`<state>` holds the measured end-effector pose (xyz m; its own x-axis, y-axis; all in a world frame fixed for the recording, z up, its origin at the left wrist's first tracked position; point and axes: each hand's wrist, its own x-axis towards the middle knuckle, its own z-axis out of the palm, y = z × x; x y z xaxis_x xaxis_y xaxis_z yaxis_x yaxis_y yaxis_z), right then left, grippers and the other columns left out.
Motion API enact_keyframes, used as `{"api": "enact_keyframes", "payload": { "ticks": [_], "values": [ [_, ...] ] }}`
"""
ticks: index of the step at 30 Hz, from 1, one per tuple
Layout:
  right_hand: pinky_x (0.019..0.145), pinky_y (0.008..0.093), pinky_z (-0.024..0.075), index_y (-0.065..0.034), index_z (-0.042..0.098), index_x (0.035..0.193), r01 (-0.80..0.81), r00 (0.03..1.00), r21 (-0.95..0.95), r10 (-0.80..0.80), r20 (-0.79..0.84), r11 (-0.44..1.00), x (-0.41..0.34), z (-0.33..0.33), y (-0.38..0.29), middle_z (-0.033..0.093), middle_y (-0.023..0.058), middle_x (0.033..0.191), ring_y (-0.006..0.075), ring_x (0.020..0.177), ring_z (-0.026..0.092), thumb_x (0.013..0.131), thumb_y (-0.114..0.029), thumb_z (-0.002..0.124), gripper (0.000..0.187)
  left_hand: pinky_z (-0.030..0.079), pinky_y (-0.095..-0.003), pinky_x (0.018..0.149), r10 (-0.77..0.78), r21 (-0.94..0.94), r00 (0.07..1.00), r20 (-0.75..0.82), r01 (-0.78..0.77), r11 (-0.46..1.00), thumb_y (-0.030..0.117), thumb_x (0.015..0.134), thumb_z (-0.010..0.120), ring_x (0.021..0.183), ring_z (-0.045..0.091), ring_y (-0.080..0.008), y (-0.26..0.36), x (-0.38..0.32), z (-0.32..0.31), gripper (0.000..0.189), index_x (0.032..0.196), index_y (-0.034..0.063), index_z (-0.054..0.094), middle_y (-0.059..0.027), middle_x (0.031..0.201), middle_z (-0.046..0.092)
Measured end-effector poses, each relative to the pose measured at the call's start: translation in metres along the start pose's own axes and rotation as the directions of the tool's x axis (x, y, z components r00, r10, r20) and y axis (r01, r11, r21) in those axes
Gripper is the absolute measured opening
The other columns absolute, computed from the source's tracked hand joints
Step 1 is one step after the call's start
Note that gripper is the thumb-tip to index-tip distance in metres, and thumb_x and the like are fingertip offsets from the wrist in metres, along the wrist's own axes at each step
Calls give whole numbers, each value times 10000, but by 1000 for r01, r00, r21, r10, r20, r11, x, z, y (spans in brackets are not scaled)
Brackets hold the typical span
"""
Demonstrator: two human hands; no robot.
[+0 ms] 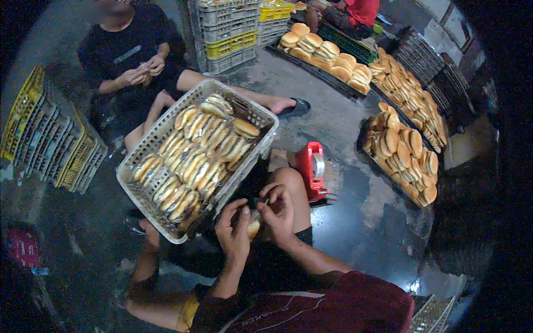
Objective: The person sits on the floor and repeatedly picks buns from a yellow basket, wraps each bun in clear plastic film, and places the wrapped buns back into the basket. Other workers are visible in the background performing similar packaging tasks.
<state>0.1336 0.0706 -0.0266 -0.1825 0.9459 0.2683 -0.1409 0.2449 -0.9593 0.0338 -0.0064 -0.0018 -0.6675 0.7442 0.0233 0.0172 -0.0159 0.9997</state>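
Observation:
Close to my lap, my left hand [235,229] and my right hand [279,212] both grip a bread bun in a clear plastic bag [253,227]; the fingers of both are pinched near the bag's upper end. The hands partly hide the bun. Just beyond them, a grey plastic crate [239,177] holds many wrapped buns [195,162] in rows, some with a dark filling showing. A red tape dispenser [305,170] with a roll of clear tape [318,165] stands on the floor to the right of my knee.
A person in dark clothes [129,54] sits across the crate, hands together. Stacked crates stand at the left [50,137] and top [231,41]. Trays of unwrapped buns [329,56] [402,154] lie at the right. Another person in red [362,16] sits at the top.

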Motion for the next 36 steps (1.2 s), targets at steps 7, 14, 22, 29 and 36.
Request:
{"api": "enact_keyframes", "payload": {
  "ticks": [7,14,22,29,36],
  "values": [
    [660,331,487,2,587,1033,-309,866,-226,175,-469,924,17,-160,74,585,72,890,170,709,581,988,-276,583,282,507,-276,703,22,-20,999,32,-21,1000,67,874,657,717,658,-130,-8,6,0,354,1223,18,624,-117,816,712],
    [636,289,496,9,682,910,-614,787,-34,607,-113,789,39,-185,94,678,67,784,135,689,637,904,-235,706,246,490,-257,577,14,131,992,122,-30,991,60,866,667,672,634,-109,-4,4,-2,351,1215,45,639,-84,795,696],
    [743,380,529,63,706,985,-364,852,-866,499,-161,343,4,-191,96,739,154,910,245,809,694,871,-179,679,269,489,-259,573,78,63,994,79,-84,995,42,857,665,651,621,-104,-19,6,-17,294,1151,39,659,-72,793,691],
    [880,343,492,8,688,920,-167,846,-262,275,457,951,-2,-83,-12,674,87,984,216,1022,607,798,-71,706,146,541,-299,567,150,323,984,94,-173,930,11,817,689,619,658,-157,-8,-2,-15,320,1133,52,654,-98,796,667],
    [994,387,438,-33,647,1089,38,767,-389,222,601,920,-7,-6,-37,512,136,1304,299,1181,528,762,-129,798,373,520,-310,676,74,241,997,34,-80,967,73,802,711,756,671,-186,-10,-5,-42,310,1106,71,648,-55,874,682]
  ]
}}
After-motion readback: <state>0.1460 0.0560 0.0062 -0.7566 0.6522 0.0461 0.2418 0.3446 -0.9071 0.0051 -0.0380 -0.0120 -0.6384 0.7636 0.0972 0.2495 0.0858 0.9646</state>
